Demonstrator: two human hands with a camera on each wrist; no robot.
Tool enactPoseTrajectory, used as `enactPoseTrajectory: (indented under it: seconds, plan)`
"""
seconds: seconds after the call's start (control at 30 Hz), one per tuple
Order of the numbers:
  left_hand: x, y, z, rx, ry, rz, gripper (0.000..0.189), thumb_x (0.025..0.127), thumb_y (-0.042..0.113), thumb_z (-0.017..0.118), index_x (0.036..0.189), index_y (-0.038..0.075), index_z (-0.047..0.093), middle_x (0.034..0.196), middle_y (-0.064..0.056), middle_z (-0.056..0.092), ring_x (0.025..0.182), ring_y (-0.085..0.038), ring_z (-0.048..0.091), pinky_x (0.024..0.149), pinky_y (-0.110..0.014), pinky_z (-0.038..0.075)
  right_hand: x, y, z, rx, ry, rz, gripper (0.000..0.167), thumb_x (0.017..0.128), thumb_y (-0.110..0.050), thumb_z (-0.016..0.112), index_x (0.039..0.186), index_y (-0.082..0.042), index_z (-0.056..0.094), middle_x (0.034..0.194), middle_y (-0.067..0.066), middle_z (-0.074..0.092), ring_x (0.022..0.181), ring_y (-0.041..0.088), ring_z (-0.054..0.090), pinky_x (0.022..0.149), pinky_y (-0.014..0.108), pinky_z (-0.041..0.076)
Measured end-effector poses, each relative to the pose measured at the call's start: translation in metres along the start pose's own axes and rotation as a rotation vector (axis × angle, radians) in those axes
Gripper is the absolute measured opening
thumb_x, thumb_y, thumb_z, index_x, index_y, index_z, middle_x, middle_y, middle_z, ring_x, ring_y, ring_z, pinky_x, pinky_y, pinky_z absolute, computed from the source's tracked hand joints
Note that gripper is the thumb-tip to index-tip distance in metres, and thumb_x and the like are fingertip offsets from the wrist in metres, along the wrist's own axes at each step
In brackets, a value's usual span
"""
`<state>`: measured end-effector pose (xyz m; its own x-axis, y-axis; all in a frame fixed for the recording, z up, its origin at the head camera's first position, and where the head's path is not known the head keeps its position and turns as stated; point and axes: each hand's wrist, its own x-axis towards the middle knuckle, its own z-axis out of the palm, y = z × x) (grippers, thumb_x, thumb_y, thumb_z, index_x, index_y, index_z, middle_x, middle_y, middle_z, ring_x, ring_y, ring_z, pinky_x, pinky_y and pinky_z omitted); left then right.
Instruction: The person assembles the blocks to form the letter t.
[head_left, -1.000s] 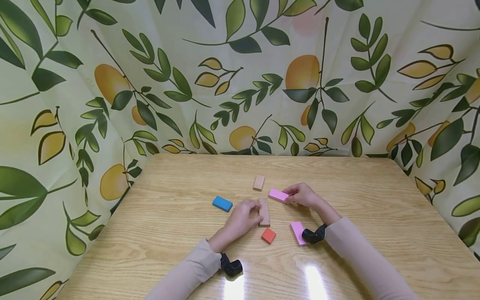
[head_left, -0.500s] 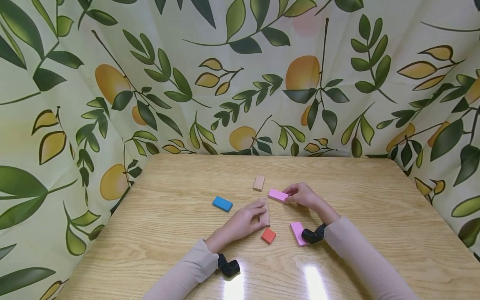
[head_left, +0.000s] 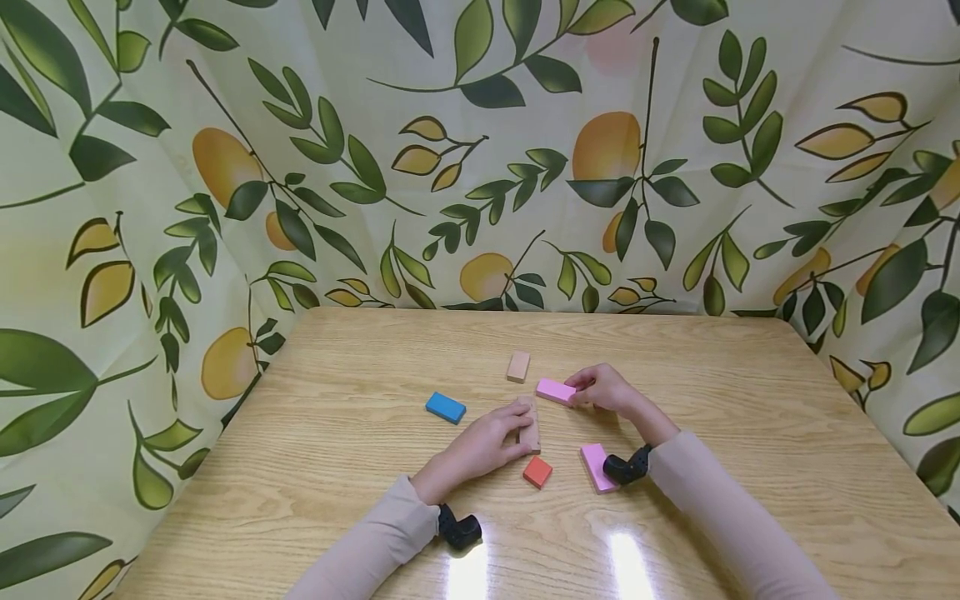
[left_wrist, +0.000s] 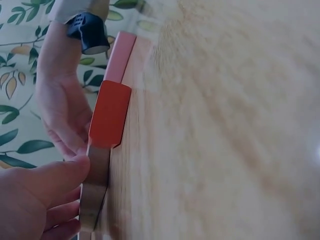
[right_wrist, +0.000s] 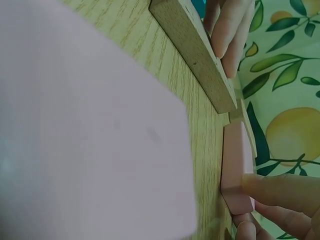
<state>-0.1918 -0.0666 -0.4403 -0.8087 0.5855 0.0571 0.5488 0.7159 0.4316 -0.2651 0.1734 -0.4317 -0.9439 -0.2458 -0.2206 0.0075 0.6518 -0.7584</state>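
Two grips show mid-frame: at centre, the left hand [head_left: 483, 442] holds the plank [head_left: 529, 435], thumb by its lower end and fingers over its upper part, apparently to steady it flat; the right hand [head_left: 606, 389] pinches the upper pink block [head_left: 553, 389] by its right end, likely leaving the left end free; below, the pale wood table [head_left: 360, 350] shines; above, leafy cloth [head_left: 315, 233] hangs in folds.
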Motion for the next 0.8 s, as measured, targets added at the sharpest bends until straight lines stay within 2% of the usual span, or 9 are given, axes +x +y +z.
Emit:
enactPoseTrajectory:
  seconds: [0.23,0.5,0.8]
  plan:
    - [0.0006,0.0002,-0.0013,0.060,-0.003,0.019,0.046,0.092,0.034,0.064,0.131,0.009,0.060,0.147,-0.005,0.050,0.138,-0.022,0.048,0.114,-0.036,0.042,0.0011,0.0002,-0.0007,-0.004,-0.013,-0.006,0.030,0.085,-0.004,0.069,0.114,0.005,0.067,0.094,0.013,0.065,0.066,0.013,0.045,0.054,0.021,0.039]
    - [-0.0002,-0.0012,-0.0052,0.068,-0.023,0.050,0.045,0.094,0.032,0.062,0.132,0.009,0.059,0.148,-0.007,0.049,0.139,-0.023,0.047,0.116,-0.036,0.041,0.0034,-0.0011,-0.0003,-0.007,-0.021,0.013,0.030,0.086,-0.005,0.068,0.115,0.003,0.068,0.097,0.013,0.065,0.065,0.013,0.044,0.054,0.021,0.038]
    - [0.0012,-0.0025,-0.0057,0.081,-0.032,0.058,0.046,0.093,0.035,0.062,0.131,0.010,0.060,0.147,-0.007,0.051,0.138,-0.022,0.048,0.116,-0.035,0.041,0.0070,0.0017,-0.0020,-0.016,-0.038,-0.035,0.031,0.085,-0.005,0.069,0.115,0.004,0.067,0.096,0.013,0.064,0.063,0.013,0.044,0.053,0.021,0.039]
